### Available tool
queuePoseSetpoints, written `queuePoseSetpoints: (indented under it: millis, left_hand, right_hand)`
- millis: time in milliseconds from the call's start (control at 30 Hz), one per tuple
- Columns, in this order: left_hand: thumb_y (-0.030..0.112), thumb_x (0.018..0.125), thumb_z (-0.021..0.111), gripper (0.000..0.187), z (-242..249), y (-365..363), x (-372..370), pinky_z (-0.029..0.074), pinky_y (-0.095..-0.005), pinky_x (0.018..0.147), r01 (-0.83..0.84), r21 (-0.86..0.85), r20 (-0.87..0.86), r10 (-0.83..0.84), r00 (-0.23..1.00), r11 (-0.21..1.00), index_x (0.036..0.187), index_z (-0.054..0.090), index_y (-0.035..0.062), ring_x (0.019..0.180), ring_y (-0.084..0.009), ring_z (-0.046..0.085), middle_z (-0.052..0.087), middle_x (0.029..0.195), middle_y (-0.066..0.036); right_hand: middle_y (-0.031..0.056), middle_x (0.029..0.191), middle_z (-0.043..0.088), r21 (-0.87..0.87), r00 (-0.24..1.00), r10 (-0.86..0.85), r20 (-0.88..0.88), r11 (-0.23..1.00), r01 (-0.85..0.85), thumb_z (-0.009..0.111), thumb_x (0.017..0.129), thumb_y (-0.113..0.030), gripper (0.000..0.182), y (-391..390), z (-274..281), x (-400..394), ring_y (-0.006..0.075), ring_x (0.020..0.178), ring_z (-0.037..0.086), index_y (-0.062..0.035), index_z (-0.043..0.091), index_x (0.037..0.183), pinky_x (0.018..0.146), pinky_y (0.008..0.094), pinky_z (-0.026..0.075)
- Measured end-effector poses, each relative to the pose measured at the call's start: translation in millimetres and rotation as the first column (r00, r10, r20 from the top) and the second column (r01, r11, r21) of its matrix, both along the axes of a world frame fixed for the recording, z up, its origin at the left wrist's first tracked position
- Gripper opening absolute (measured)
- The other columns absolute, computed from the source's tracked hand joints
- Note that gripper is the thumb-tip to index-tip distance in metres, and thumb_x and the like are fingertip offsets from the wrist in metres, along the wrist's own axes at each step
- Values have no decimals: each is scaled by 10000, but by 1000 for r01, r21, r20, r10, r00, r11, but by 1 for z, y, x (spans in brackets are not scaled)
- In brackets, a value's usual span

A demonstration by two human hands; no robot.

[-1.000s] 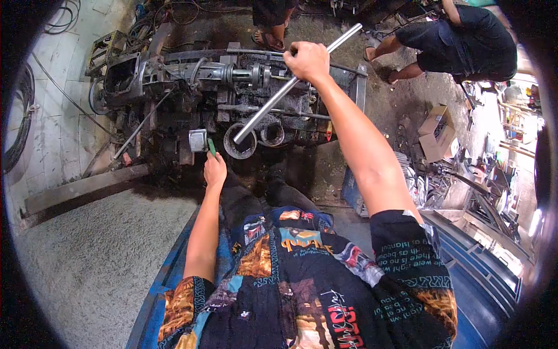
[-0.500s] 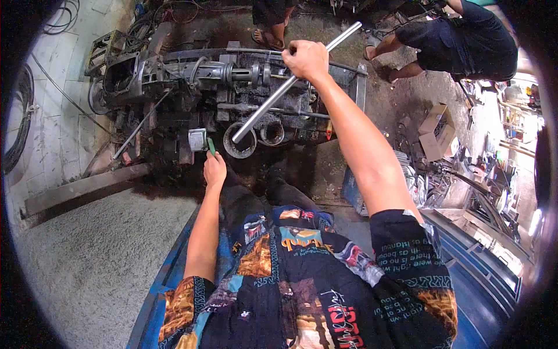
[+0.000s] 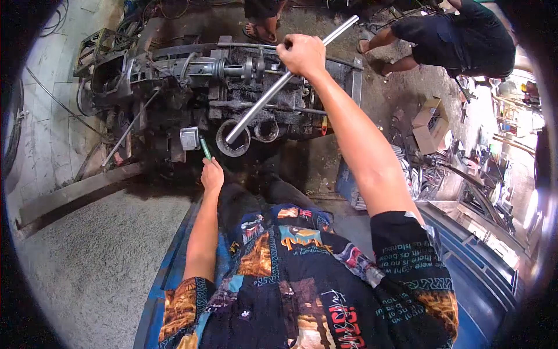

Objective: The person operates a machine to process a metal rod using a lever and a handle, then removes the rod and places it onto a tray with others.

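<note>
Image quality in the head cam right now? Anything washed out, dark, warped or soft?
Head view: fisheye bend, black vignette in the corners; glare washes out the far right beyond the metal clutter; deep shadow under the machine hides detail; bright highlights along the rod; right hand reasonably sharp.

Harsh white light is flooding in from the far right and washing out the clutter there, while the machine (image 3: 232,70) is sitting in murky shadow and black, curved edges are bending everything
</note>
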State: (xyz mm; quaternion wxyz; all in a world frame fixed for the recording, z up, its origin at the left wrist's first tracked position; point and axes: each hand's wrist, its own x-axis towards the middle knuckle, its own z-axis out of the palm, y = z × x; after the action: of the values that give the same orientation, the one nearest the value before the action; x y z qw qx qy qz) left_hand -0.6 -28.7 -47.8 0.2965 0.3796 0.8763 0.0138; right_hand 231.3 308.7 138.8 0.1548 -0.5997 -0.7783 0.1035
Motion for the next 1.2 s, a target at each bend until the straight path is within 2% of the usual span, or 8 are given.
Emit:
queuePoseSetpoints:
  millis: [100, 233, 467, 567, 767, 933, 1067, 1200]
  left_hand:
    - [377, 1007, 385, 444, -43, 6, -11, 490, -536, 864, -13, -221, 47, 24, 999, 975, 1165, 453, -32, 1004, -433, 630, 657, 1046, -264]
    - [412, 999, 380, 485, -69, 23, -13, 481, -510, 915, -46, -287, 64, 66, 996, 957, 1192, 457, -26, 1070, -409, 618, 643, 1127, -241]
    - [433, 973, 434, 489, -37, 16, -13, 492, -519, 893, -43, -271, 66, 63, 996, 962, 1158, 510, -13, 1047, -415, 626, 652, 1099, -244]
    - [472, 899, 543, 544, -5, 13, -16, 491, -513, 906, -10, -293, 61, 29, 998, 956, 1177, 547, 4, 1043, -421, 626, 652, 1101, -248]
    - [360, 875, 604, 420, 90, 9, -52, 500, -503, 879, -59, -3, -38, 59, 998, 998, 1157, 586, 49, 1019, -418, 631, 662, 1069, -239]
    - [264, 877, 616, 282, 144, 13, -118, 519, -487, 801, 43, 328, -155, 9, 988, 944, 1035, 638, 32, 942, -401, 649, 678, 993, -217]
    - [262, 888, 609, 276, 175, 34, -168, 505, -492, 821, 138, 412, -300, -10, 954, 901, 1023, 634, 22, 944, -411, 637, 670, 977, -230]
    - [271, 894, 602, 293, 202, 72, -212, 497, -495, 832, 66, 303, -191, -8, 982, 951, 1038, 624, 17, 965, -415, 628, 664, 1002, -234]
  right_hand:
    - [147, 836, 707, -8, 1000, 1, -19, 1000, -1, 594, 776, -386, 312, -2, 2, 1, 345, 839, 658, -130, 755, 854, 849, 436, 488]
    - [142, 837, 709, 10, 1000, -13, -19, 1000, 13, 595, 776, -389, 314, 1, 0, 2, 345, 838, 662, -131, 756, 853, 827, 433, 498]
    - [142, 818, 706, 13, 999, -19, -34, 1000, 20, 595, 775, -387, 300, 3, 2, 3, 348, 814, 664, -151, 759, 861, 823, 428, 504]
    - [153, 865, 705, -31, 999, -35, -17, 999, 35, 600, 774, -399, 325, 4, 1, 3, 362, 856, 654, -141, 755, 896, 836, 432, 496]
    - [149, 939, 708, -43, 999, 20, 27, 999, -19, 591, 789, -402, 353, 5, 5, 3, 330, 895, 661, -124, 745, 945, 830, 433, 482]
    - [185, 879, 696, 4, 990, 88, 113, 996, -89, 619, 781, -313, 283, 2, -7, -7, 354, 849, 671, -40, 689, 808, 812, 494, 477]
    - [229, 888, 681, -14, 995, 73, -64, 997, -74, 589, 830, -264, 288, -38, 8, -65, 394, 828, 671, 9, 680, 851, 785, 513, 522]
    - [264, 912, 668, -78, 966, 47, -255, 995, -69, 568, 864, -276, 322, -90, 62, -132, 426, 841, 659, 23, 686, 874, 797, 504, 526]
